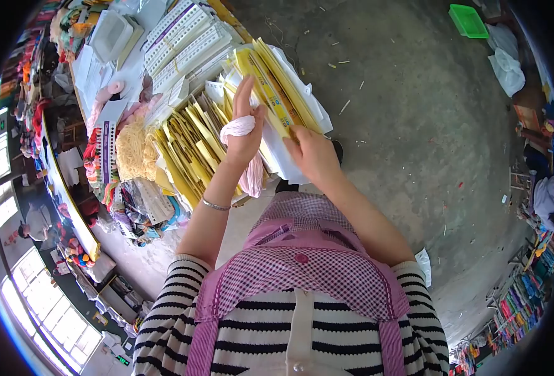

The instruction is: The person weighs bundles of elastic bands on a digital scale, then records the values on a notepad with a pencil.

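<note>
My left hand is raised over the table edge with a skein of pale pink thread wrapped around it; the loose end hangs down past my wrist. My right hand grips the near end of a stack of yellow and white packets that juts off the table edge. Both hands sit close together, almost touching. A thin bracelet circles my left wrist.
The table holds rows of yellow packets, white punched cards, a cream yarn bundle and coloured threads. Bare concrete floor lies to the right, with a green tray and white bags far off.
</note>
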